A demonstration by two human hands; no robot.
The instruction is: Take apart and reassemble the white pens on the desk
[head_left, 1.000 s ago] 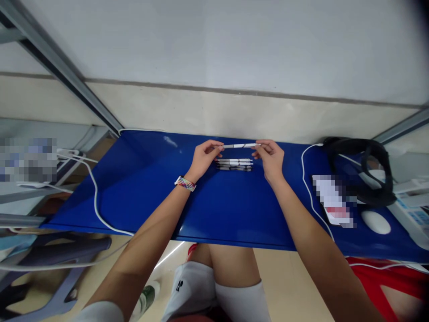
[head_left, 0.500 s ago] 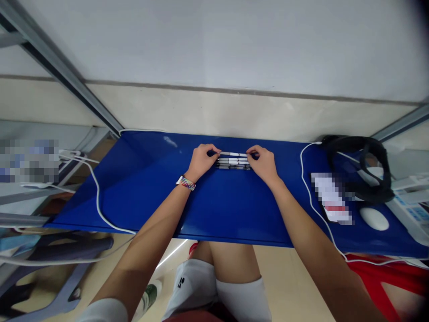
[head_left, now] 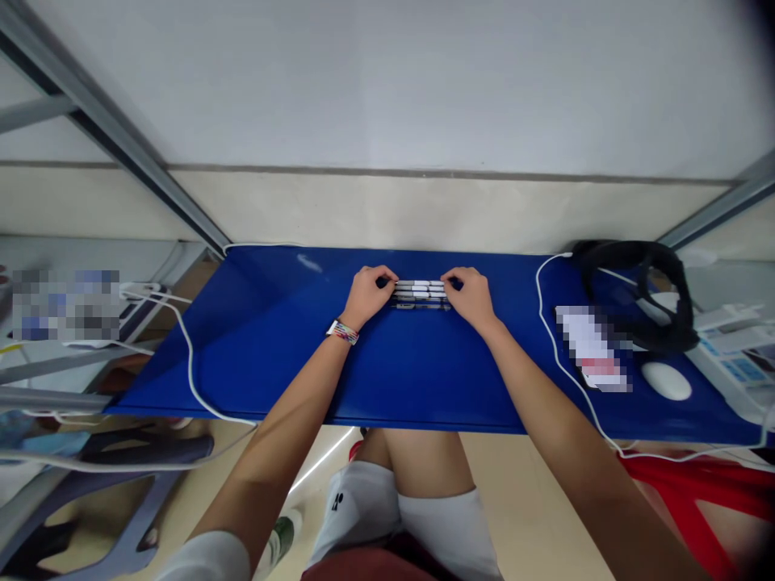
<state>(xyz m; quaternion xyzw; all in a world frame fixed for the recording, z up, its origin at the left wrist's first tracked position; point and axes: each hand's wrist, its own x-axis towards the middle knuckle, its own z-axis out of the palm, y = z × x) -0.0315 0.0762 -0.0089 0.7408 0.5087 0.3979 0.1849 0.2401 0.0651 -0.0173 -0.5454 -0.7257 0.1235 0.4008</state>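
Note:
Several slim pens [head_left: 420, 294], white and dark, lie side by side in a stack of rows near the back of the blue tabletop [head_left: 412, 371]. My left hand [head_left: 371, 294] is at their left ends, thumb and index finger pinched on the pen farthest from me. At the right ends my right hand [head_left: 470, 295] pinches the same pen's other tip. This pen now lies along the others, close against the row. A patterned band with a white buckle [head_left: 342, 331] circles my left wrist.
To the right are a black head strap [head_left: 684, 307], a blurred phone [head_left: 593, 349], a white mouse [head_left: 667, 380] and a white box [head_left: 744, 359]. White cables [head_left: 192, 367] run along both sides. Metal posts [head_left: 175, 190] flank the table, with a wall [head_left: 424, 211] behind.
The far pen, held slightly apart and slanted before, has come down parallel against the other pens. Both hands stay at its ends. The view has shifted slightly.

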